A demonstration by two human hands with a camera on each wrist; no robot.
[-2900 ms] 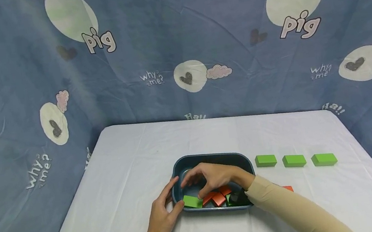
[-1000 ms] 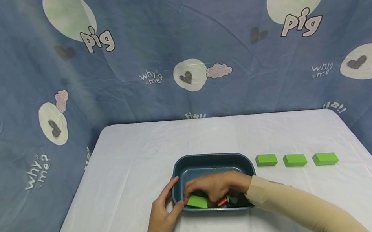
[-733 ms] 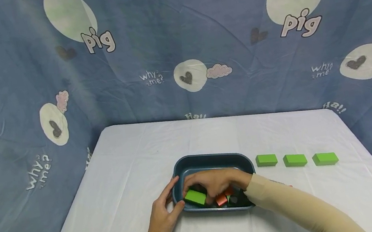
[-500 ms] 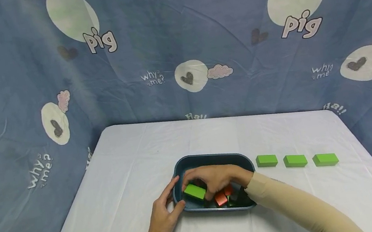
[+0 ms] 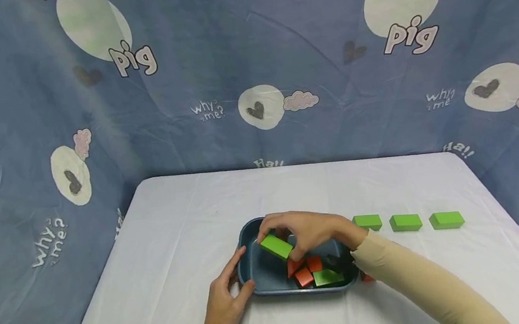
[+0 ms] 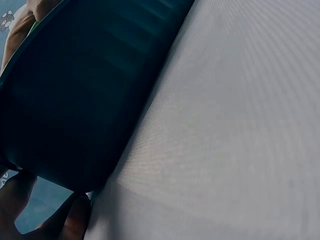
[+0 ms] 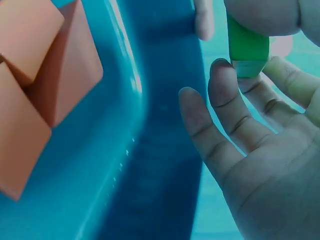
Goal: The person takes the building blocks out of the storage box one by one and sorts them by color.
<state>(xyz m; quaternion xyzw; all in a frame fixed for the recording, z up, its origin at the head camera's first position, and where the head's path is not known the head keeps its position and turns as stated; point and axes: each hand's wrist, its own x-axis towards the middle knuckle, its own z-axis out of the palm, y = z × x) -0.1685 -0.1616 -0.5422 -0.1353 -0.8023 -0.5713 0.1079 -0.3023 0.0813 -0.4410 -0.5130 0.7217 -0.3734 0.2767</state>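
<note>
My right hand pinches a green block between thumb and fingers, over the blue bin. In the right wrist view, the held green block shows in the grip, with two other fingers extended below it. Several red blocks and another green block lie in the bin's front right part; the right wrist's black camera covers some of that corner. My left hand rests at the bin's left end, thumb and fingers spread against its outside; in the left wrist view, fingertips touch the wall.
Three green blocks stand in a row on the white table right of the bin: a near one, a middle one and a far one. A red piece peeks out beside the right sleeve. A patterned blue curtain hangs behind.
My right hand has closed on the green block at the bin's front left and lifted it up and back, uncovering red blocks and a green one below. My left hand has stayed put.
</note>
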